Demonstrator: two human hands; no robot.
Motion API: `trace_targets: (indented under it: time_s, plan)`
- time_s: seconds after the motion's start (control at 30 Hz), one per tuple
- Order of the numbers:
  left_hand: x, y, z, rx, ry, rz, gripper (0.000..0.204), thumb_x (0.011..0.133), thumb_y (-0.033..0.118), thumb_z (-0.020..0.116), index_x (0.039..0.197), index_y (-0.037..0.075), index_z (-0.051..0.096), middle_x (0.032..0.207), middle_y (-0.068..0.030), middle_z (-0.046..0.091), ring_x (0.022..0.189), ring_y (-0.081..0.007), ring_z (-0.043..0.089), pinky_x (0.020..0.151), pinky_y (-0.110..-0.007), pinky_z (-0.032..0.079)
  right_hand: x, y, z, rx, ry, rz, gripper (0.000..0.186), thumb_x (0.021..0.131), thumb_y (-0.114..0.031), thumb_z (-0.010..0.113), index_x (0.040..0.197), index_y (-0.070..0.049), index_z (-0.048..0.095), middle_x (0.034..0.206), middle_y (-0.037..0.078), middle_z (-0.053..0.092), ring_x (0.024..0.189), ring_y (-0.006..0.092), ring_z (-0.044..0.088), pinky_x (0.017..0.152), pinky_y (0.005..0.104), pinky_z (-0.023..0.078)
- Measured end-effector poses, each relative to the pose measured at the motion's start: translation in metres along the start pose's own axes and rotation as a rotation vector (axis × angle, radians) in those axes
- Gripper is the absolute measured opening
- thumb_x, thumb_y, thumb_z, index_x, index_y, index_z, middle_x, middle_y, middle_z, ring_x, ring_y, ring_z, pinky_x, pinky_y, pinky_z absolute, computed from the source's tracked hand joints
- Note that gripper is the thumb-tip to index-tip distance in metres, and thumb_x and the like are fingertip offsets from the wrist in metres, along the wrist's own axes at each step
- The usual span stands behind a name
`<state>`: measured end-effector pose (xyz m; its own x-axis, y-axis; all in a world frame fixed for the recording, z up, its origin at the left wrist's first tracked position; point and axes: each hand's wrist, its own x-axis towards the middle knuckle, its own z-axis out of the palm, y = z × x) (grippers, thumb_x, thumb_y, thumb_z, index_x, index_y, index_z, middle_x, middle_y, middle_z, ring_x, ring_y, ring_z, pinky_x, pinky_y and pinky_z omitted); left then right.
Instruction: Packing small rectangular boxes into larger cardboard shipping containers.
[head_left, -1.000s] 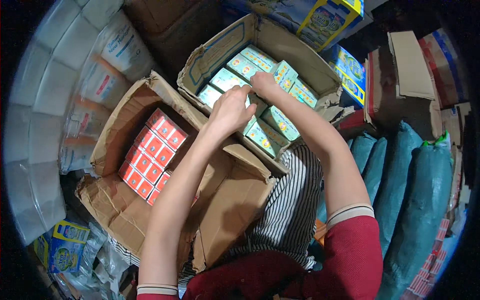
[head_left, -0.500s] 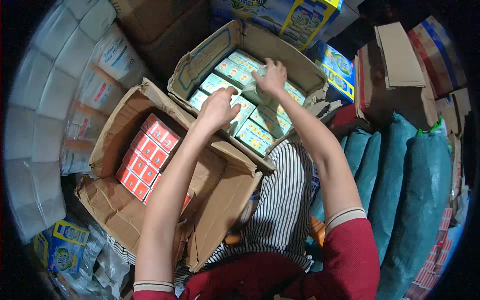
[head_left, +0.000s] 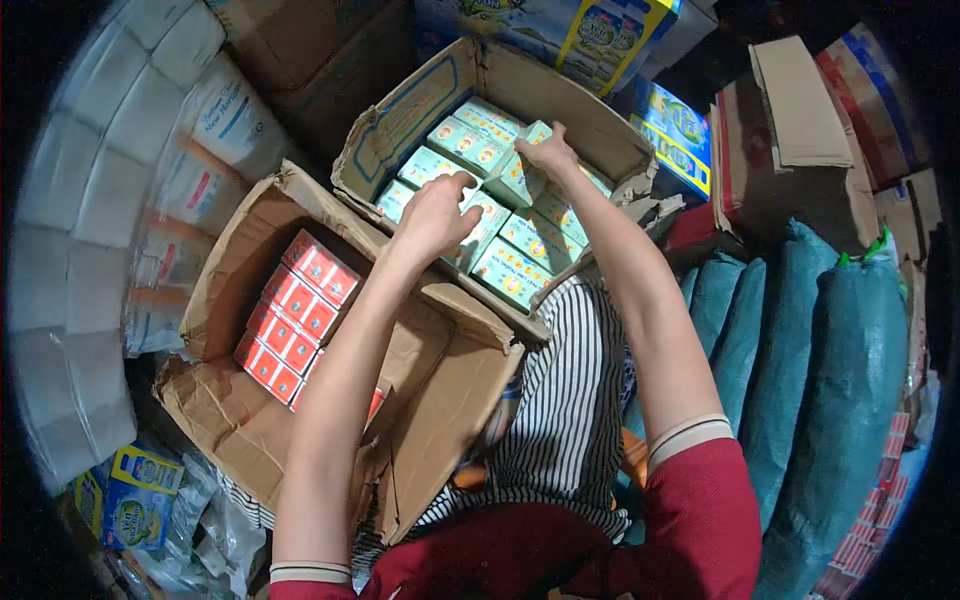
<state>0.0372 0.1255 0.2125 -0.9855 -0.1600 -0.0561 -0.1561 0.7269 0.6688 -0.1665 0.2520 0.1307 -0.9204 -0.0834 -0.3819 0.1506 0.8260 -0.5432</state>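
Observation:
In the far cardboard carton [head_left: 410, 115] lie several light green small boxes [head_left: 510, 277] with yellow and red print, packed in rows. My right hand [head_left: 552, 158] grips one green box [head_left: 516, 182] between thumb and fingers; it is tilted up out of the row, among its neighbours. Bent over the boxes at the carton's near left side is my left hand [head_left: 432, 218], its thumb and fingers apart, with nothing seen between them. The near carton [head_left: 240, 430] holds red and white small boxes [head_left: 290, 325], partly hidden by my left forearm.
Clear-wrapped white packs [head_left: 200, 150] are stacked at the left. Long teal sacks [head_left: 835, 370] stand at the right, below an opened brown carton [head_left: 790, 150]. Blue and yellow packages [head_left: 672, 135] sit beyond the far carton, and another blue package [head_left: 138, 498] lies lower left near plastic bags.
My right hand has shifted slightly right and nearer, tipping the green box up so that its face shows. My left hand stays almost where it was.

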Motion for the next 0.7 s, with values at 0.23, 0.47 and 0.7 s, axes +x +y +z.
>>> trace_targets:
  time_s: [0.23,0.47,0.7]
  plan:
    - [-0.004,-0.002,0.0,-0.027,0.034,0.02,0.035,0.074,0.02,0.061,0.103,0.0,0.057,0.093,-0.0216,0.059,0.09,-0.0359,0.057,0.08,-0.042,0.045,-0.006,-0.03,-0.012,-0.361,-0.035,-0.012,0.09,0.065,-0.058,0.059,0.134,-0.008,0.028,0.12,0.017,0.054,0.11,0.0313,0.053,0.091,0.0395,0.042]
    - [-0.014,-0.005,0.001,-0.015,0.057,0.061,0.033,0.073,0.016,0.06,0.102,0.0,0.055,0.094,-0.0226,0.059,0.092,-0.037,0.056,0.081,-0.043,0.045,-0.008,-0.031,-0.006,-0.477,-0.036,-0.008,0.089,0.066,-0.059,0.058,0.134,-0.01,0.028,0.119,0.014,0.055,0.108,0.0277,0.055,0.09,0.0383,0.043]
    - [-0.016,0.0,-0.005,0.033,0.047,0.032,0.035,0.076,0.02,0.059,0.107,0.002,0.055,0.095,-0.0195,0.059,0.09,-0.0329,0.057,0.08,-0.04,0.045,0.008,-0.036,-0.002,-0.566,-0.13,0.041,0.098,0.069,-0.065,0.056,0.141,-0.013,0.015,0.13,0.013,0.047,0.114,0.0278,0.051,0.089,0.0409,0.043]
